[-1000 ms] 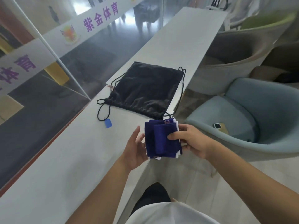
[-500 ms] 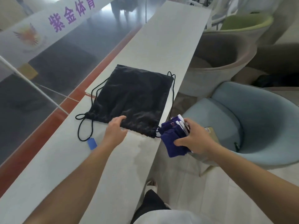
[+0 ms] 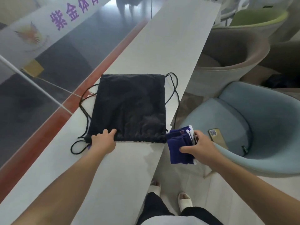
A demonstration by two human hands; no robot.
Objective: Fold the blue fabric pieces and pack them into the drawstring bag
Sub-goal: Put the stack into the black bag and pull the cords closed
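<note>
A black drawstring bag point(image 3: 129, 108) lies flat on the long white counter point(image 3: 170, 51), its gathered mouth toward me. My left hand point(image 3: 103, 140) rests on the bag's near left corner, fingers over the mouth edge; whether they pinch the cloth is unclear. My right hand point(image 3: 199, 148) grips a folded stack of blue fabric pieces point(image 3: 180, 146) with white edges, held just off the counter's right edge, beside the bag's near right corner. The black cords point(image 3: 174, 93) loop out on both sides of the bag.
A light blue armchair point(image 3: 259, 127) stands right of the counter, with a phone point(image 3: 217, 137) on its seat. Beige and green chairs point(image 3: 235, 51) sit farther back. A glass wall point(image 3: 48, 54) with purple lettering runs along the counter's left side. My feet point(image 3: 183, 200) are below.
My left hand let go of the blue stack and moved to the bag's near left corner. My right hand carried the stack to the bag's right side. The view shifted forward over the bag.
</note>
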